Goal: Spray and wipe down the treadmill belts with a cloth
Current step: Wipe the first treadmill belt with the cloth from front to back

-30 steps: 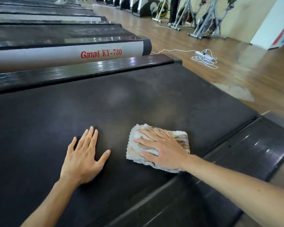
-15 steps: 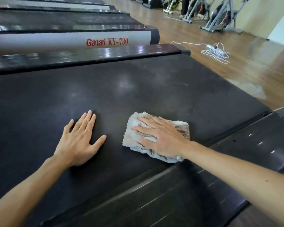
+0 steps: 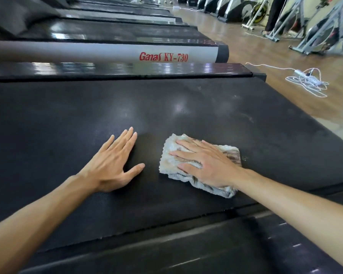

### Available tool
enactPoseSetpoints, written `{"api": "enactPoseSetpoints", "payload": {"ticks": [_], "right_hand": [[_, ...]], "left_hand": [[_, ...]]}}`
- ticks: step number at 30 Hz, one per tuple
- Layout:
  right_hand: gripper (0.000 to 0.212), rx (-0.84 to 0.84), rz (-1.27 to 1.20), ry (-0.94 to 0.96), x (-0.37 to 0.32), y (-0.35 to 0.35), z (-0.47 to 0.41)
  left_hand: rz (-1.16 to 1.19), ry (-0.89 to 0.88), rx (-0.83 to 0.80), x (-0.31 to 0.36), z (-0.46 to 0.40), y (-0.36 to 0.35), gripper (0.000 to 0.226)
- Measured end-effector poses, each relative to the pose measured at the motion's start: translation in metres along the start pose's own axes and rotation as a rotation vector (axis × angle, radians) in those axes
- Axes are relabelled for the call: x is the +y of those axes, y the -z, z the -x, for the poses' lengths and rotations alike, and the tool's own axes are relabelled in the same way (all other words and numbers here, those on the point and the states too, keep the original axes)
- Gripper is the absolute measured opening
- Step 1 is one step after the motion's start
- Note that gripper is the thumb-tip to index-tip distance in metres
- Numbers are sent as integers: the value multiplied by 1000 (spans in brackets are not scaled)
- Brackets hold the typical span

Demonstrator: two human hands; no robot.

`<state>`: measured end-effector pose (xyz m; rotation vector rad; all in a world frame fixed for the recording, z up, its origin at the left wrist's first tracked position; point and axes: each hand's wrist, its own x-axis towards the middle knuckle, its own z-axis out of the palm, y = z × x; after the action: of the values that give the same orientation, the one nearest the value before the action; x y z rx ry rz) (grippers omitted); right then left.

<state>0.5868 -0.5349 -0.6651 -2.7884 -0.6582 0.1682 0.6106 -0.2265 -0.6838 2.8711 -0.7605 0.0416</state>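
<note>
My right hand [image 3: 208, 165] lies flat on the cloth [image 3: 198, 165], fingers straight and slightly spread, pressing it down onto the treadmill belt [image 3: 166, 107]. The cloth is a folded, pale, stained rag with a scalloped edge, and it sits on the near half of the belt, closer to the belt's rear end than to its middle. My fingertips reach almost to the cloth's far-left edge, and a rumpled fold of it sticks out under my wrist.

My left hand [image 3: 115, 165] rests palm-down on the bare belt just left of the cloth, not touching it, fingers straight and close together, thumb angled out toward the cloth.

On the far side of the belt runs a glossy black side rail [image 3: 127, 69], and beyond that a grey rail lettered "Ganas KY-730" [image 3: 163, 56]. Past the belt's rear end, a white tangled cord [image 3: 307, 82] lies on the wooden floor [image 3: 285, 54]. Exercise bikes [image 3: 321, 32] stand farther off across that floor.
</note>
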Motion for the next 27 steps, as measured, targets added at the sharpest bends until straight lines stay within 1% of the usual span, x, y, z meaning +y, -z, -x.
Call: {"api": "enactPoseSetpoints", "payload": {"ticks": [4,9,12,16,18,21,23,27], "right_hand": [[46,45,8,-26,41,12,1],[55,52,23,-55,109,31,9],[52,46,29,-70,149,50,11],[48,57,36,-56,195,66,3],[49,57,43,-25,211,67,-1],[51,71,18,8,223,65,-5],[56,84,26,23,227,64,-6],[60,100,29,43,235,63,-6]], "left_hand": [[-9,59,-8,45,-14,0,115],[-2,126,36,94,-52,0,109],[-31,112,52,126,-78,-2,109],[4,135,99,160,-113,-4,108],[-4,147,103,172,-126,-7,105],[-28,181,44,189,-136,-9,97],[-26,205,35,195,-143,-4,94],[44,227,22,202,-154,-1,91]]}}
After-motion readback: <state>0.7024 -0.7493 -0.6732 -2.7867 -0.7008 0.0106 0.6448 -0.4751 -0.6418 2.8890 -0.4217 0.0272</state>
